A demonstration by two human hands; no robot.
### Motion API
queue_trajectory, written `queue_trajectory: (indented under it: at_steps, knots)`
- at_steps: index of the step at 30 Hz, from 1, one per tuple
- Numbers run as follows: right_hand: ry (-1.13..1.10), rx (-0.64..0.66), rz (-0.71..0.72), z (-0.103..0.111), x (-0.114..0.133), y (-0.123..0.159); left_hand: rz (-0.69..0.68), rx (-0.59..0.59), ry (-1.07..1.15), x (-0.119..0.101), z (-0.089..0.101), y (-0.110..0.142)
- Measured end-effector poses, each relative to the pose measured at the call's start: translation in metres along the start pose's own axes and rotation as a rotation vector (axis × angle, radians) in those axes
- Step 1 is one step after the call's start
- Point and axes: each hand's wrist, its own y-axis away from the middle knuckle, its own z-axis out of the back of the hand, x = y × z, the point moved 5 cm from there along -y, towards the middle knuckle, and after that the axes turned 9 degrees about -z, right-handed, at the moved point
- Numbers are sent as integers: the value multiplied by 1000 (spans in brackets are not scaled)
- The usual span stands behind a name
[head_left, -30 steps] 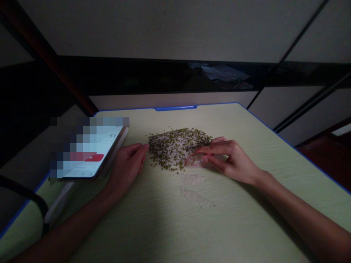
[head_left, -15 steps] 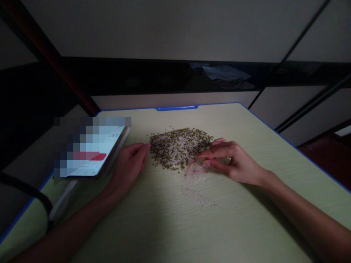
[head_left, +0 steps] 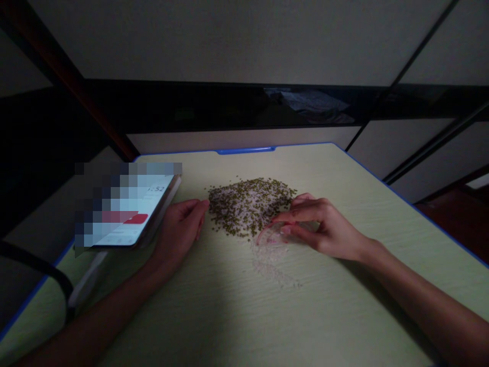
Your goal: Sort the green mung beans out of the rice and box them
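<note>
Head view, at mid-surface toward the far edge: one heap of mung beans and rice-like pale grains [head_left: 248, 204], mixed, spread low, on a table [head_left: 229, 316] of pale wood grain with blue edging. Near side of the heap: one thin patch of pale grains [head_left: 273, 272], partly seen through the item next listed.

One clear plastic disc [head_left: 272, 234], reddish at the rim, tilted, at the heap's near right margin; exact form hard to tell.

Step in hand, as judged: the disc being worked along the heap's near margin, over the pale grains. The next move would call for a low, steady rim and a light grip, so that loose grains do not scatter.

Right hand [head_left: 321, 224]: reaching in from the near right corner, palm down, wrist slightly bent; thumb and fingers pinching the disc. Left hand [head_left: 181, 227]: forearm from the near left corner, resting on its side, fingers curled, thumb pressed to forefinger, tip at the heap's left margin; contact and any grain between cannot be told.

Left edge: one smartphone [head_left: 126, 229], screen lit, propped at a slant. Far edge: one blue handle [head_left: 246, 151].
</note>
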Motion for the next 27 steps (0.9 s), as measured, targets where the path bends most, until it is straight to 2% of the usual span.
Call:
queue_trajectory:
  at_steps: [7,27]
  knots:
    - [25,-97,-30,8,-4,-1,-14,-7,4,3,-1,-1]
    - [42,-109,10,0,-3,-1,-20,-5,-3,4,-1,-1]
